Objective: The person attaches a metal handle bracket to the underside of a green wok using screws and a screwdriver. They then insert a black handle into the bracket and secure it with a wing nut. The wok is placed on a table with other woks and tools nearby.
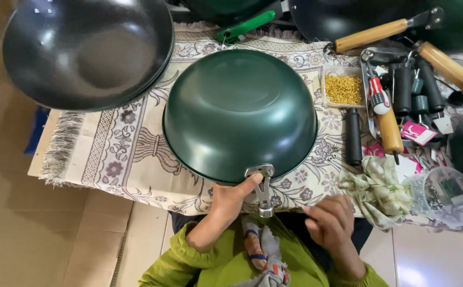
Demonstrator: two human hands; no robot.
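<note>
1. Left hand point(230, 197): thumb stretched up along the metal bracket point(262, 186); the other fingers curl under the rim of the green pan point(239, 111) and are hidden. The hand grips the pan's near edge.
2. Right hand point(331, 220): fingers loosely curled, thumb and forefinger close together near the bracket's lower end. Whether they pinch something small cannot be told; they do not touch the pan.
3. Green pan: upside down, base up, at the centre of the patterned cloth point(125, 154), its near rim over the cloth's front edge. The bracket is fixed to that rim and points toward the person.
4. Containers: a small clear tray point(343, 87), just right of the pan, holds yellow screws. A clear round tub point(441, 196), at the right front, holds small metal parts.
5. Black wok point(85, 50): open side up, at the upper left, overlapping the cloth's corner, apart from the green pan.
6. Tools at right: a black handle point(353, 137) lies between pan and a wooden-handled screwdriver point(388, 127); further black handles and two wooden handles point(372, 34) lie beyond.
7. Crumpled pale rag point(375, 188): beside the tub, near the right hand.
8. Green sleeves point(199, 266) and a bundle of cloth lie in the lap.
</note>
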